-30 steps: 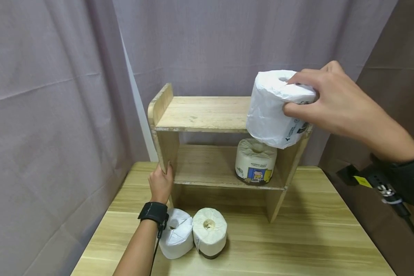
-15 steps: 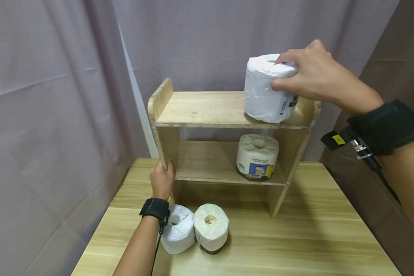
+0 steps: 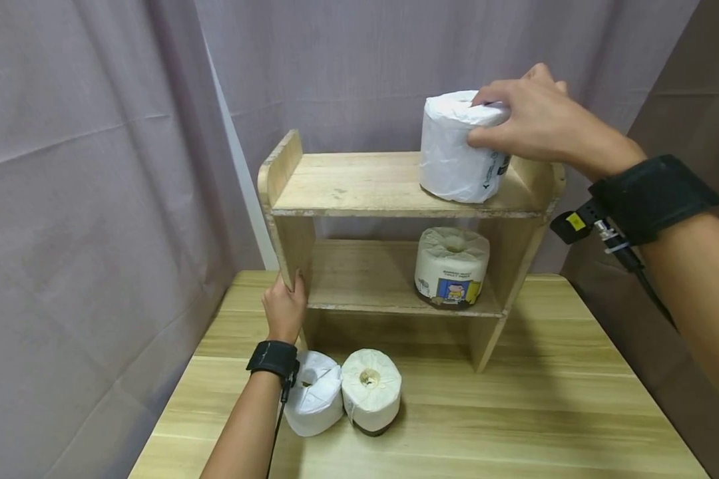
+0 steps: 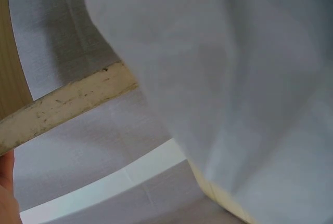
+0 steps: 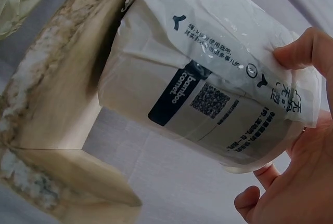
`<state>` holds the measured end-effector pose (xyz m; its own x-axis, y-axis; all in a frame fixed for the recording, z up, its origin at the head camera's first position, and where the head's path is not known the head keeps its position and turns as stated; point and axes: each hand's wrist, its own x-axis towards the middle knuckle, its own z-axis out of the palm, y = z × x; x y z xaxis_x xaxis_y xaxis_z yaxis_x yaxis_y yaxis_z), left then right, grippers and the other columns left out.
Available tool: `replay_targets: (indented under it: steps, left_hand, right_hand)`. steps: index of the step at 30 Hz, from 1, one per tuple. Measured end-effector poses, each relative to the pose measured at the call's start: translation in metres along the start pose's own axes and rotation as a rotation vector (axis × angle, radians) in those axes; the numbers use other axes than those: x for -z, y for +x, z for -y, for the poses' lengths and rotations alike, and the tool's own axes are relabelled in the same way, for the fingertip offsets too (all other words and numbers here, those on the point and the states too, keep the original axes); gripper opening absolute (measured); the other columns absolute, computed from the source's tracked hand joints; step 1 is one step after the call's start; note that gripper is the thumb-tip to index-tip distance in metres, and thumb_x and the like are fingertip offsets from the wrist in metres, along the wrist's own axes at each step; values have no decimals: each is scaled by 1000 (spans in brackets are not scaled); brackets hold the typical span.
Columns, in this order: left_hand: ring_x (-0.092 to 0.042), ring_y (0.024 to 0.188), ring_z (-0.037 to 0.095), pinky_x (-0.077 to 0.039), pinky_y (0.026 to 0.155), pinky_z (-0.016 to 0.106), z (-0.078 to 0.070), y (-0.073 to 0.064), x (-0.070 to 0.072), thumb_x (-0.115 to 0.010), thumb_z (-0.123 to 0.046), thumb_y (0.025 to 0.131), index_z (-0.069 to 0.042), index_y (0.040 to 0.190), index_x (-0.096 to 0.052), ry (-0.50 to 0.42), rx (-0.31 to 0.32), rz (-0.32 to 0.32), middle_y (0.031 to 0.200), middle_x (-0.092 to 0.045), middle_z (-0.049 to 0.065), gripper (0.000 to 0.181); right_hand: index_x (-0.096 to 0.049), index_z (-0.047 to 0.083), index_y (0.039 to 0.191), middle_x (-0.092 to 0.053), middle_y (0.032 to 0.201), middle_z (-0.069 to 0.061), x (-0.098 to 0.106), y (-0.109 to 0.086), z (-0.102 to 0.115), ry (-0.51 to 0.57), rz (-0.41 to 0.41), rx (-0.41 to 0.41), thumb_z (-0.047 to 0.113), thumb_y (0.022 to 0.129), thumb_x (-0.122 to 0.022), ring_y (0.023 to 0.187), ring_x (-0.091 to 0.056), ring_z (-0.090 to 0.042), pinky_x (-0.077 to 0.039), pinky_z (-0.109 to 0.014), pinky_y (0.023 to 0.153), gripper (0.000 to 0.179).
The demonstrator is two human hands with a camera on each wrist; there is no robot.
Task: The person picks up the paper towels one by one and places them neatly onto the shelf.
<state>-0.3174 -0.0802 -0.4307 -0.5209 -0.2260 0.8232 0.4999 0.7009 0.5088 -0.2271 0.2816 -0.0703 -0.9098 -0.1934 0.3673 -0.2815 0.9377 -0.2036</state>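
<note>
My right hand [image 3: 536, 123] pinches a white-wrapped toilet roll [image 3: 455, 163] by its top rim, thumb on the front. The roll's base meets the top board of a wooden shelf [image 3: 359, 186], near the right end. Printed text and a code show on its wrapper [image 5: 203, 89] in the right wrist view, where part of the hand [image 5: 312, 151] is cut off. Low on the shelf's left side panel [image 3: 275, 233], my left hand [image 3: 284, 309] grips the front edge. White wrapping close to the camera fills much of the left wrist view.
A cream toilet roll [image 3: 452, 269] with a cartoon print stands on the shelf's middle board. Side by side on the wooden table [image 3: 545, 412] are a white roll [image 3: 315, 406] and a cream roll [image 3: 371, 392], near my left wrist. Grey curtains [image 3: 359, 66] hang behind.
My right hand has carried the white toilet roll left and back from in front of the shelf's right side, onto the top board; it now stands straighter. My left hand keeps its grip.
</note>
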Motion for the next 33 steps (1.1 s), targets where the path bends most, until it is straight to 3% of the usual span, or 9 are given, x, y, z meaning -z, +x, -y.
replay_targets:
  steps: [10, 15, 21, 25, 27, 33]
  left_hand:
    - [-61, 57, 52, -44, 56, 63, -5, -1, 2, -68, -19, 99, 0, 85, -64, 8, 2, 4, 58, -61, 20, 23]
    - [-61, 56, 52, -44, 56, 63, -6, -3, 1, -68, -19, 99, -1, 86, -64, 4, 1, 7, 58, -61, 20, 24]
    - [-60, 54, 50, -44, 55, 62, -5, -7, 1, -68, -19, 100, -1, 89, -65, -7, -8, 13, 58, -61, 19, 22]
    - [-58, 51, 48, -44, 53, 62, -3, -12, -1, -69, -19, 99, -1, 87, -65, -9, -15, 2, 54, -57, 17, 22]
    - [-58, 51, 48, -44, 53, 61, -2, -13, -2, -69, -19, 99, -1, 88, -66, -10, -17, -2, 55, -58, 17, 21]
    - [-63, 58, 52, -45, 55, 63, -4, -13, -1, -69, -19, 99, 0, 90, -67, -6, 4, 5, 61, -65, 22, 21]
  right_hand:
    - [-52, -1, 150, -50, 146, -31, -2, 0, -8, 7, 13, 12, 32, 95, -59, 131, -25, -47, -18, -66, 99, 64]
    - [-50, -4, 150, -47, 154, -29, -1, -1, -8, -42, 28, 46, 32, 96, -55, 130, -28, -49, -19, -67, 100, 65]
    - [-46, -3, 153, -44, 152, -32, -3, -1, 2, -80, -3, 53, 50, 99, -59, 135, -29, -53, -20, -70, 104, 77]
    - [-54, -7, 143, -54, 140, -32, -7, 0, 16, -86, -91, 27, 63, 98, -59, 130, -36, -52, -24, -70, 103, 83]
    - [-59, -9, 136, -58, 133, -32, -7, 1, 23, -101, -98, -2, 67, 98, -56, 126, -39, -53, -26, -71, 102, 85]
    - [-68, -8, 108, -62, 113, -31, -8, 6, 41, -244, -7, -114, 78, 98, -42, 120, -44, -54, -31, -70, 101, 90]
